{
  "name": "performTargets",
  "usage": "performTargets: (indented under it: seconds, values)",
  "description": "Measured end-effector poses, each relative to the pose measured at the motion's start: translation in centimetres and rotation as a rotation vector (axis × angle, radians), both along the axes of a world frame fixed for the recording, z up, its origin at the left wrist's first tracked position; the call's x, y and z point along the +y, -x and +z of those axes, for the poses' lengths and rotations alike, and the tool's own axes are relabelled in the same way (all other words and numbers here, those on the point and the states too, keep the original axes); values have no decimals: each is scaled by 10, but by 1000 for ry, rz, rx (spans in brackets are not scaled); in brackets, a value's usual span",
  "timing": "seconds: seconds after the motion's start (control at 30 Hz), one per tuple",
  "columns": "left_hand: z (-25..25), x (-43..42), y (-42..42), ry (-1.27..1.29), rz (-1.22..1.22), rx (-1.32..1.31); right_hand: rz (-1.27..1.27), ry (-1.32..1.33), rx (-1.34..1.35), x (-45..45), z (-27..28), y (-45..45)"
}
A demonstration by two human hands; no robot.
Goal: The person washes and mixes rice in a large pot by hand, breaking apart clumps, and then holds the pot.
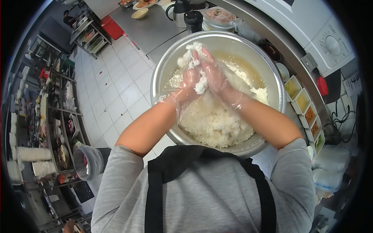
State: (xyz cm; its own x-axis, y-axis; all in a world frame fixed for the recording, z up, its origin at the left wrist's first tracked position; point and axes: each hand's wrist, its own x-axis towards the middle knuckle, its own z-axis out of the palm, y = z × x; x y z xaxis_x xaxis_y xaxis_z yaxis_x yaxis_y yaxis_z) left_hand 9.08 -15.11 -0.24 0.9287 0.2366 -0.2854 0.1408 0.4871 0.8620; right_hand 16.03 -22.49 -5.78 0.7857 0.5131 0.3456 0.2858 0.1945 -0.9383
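Note:
A wide metal bowl [157,83] holds a large mound of white rice [217,126], with pale liquid along its far right inside. My left hand [189,79] and my right hand [215,75], both in clear plastic gloves, are raised over the rice, palms facing each other. Clumps of rice [201,83] are pressed between them, and more rice sticks out at the fingertips near the bowl's far side. The fingers of both hands point away from me and are held together around the rice.
Small trays of toppings [309,115] line the right side. Beyond the bowl are a black-lidded cup [193,21], a kettle [179,13] and a bagged container [219,17]. Shelves and a lined bin [87,163] stand left. Another person [69,18] is far back.

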Motion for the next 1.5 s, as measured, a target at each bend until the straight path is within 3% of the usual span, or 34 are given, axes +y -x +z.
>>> performTargets:
  seconds: [0.07,0.13,0.23,0.3,0.37,0.47,0.57,0.7,0.77,0.87,0.9,1.0,1.03,1.07,1.13,1.2,1.27,1.33,1.4,1.43,1.5]
  values:
    - [19,-2,2,-116,-80,17,-71,28,-180,2,-2,2]
    - [10,-6,0,-201,-114,-48,-166,29,-194,-1,6,2]
    - [-17,4,-15,-547,-130,12,-310,81,-204,-11,31,-9]
    - [-2,14,-8,-845,-165,-60,-121,262,-33,-28,67,-7]
    - [17,20,-1,-540,-194,-240,153,277,68,-45,68,-25]
    - [17,59,-12,-615,-697,-87,430,698,98,-83,74,-40]
    - [41,46,21,-1269,-841,91,359,957,201,-98,49,-46]
    - [7,19,49,-1408,-716,91,358,743,565,-74,31,-17]
    - [0,8,41,-1397,-628,194,395,555,612,-49,29,1]
    - [-12,25,11,-1072,-501,-139,256,337,849,-33,27,-8]
    - [-16,29,2,-961,-459,-246,188,304,785,-33,31,-14]
    - [22,23,-7,-879,-530,-145,-24,206,603,-44,60,-27]
    - [28,20,-6,-822,-524,-95,-140,338,360,-46,54,-29]
    - [21,13,-10,-739,-398,-230,-252,463,107,-46,45,-34]
    - [-11,-10,-21,-564,-141,-494,-375,426,-169,-44,27,-36]
    - [-58,-5,-47,-1135,109,-662,-408,212,-194,-41,19,-31]
    - [-51,-7,-49,-931,165,-571,-465,196,-205,-42,38,-13]
    - [-23,-14,-40,35,2,-215,-435,232,-254,-46,57,14]
    - [23,-7,-11,0,-126,-61,-305,214,-350,-48,65,32]
    - [34,-4,-4,-20,-190,16,-356,224,-454,-47,63,32]
    - [9,1,-22,204,-129,-20,-457,244,-655,-44,54,34]
